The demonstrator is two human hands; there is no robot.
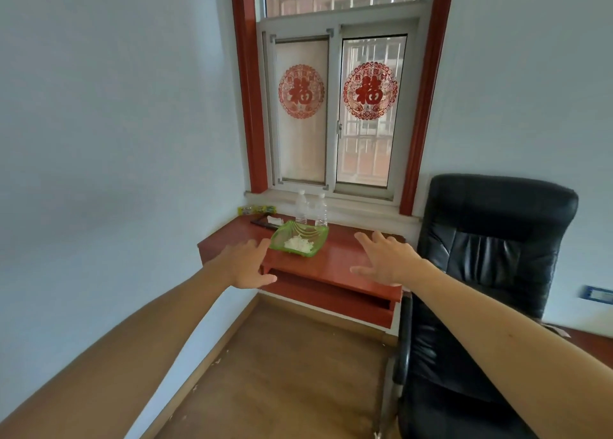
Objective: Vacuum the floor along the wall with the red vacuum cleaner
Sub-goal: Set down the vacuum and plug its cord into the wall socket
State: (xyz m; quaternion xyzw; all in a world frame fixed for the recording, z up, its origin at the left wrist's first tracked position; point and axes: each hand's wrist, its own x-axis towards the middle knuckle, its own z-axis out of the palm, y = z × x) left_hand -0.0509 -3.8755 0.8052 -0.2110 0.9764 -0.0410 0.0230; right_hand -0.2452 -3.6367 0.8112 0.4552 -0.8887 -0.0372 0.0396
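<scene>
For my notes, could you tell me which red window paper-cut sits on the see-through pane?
The right paper-cut; outdoor bars show through its pane, whereas the left paper-cut has an opaque backing.

Both arms reach forward, left hand [247, 268] and right hand [384, 259] spread and holding nothing above a red counter [335, 266]. A green dish [298, 239] and two bottles [311, 210] stand on it under the window [335, 107]. A black chair [481, 273] stands just right.

Dish [300, 241] sat on bench [345, 266], two bottles [311, 210] behind it. Chair [477, 273] stood right of bench, window [335, 107] above.
</scene>
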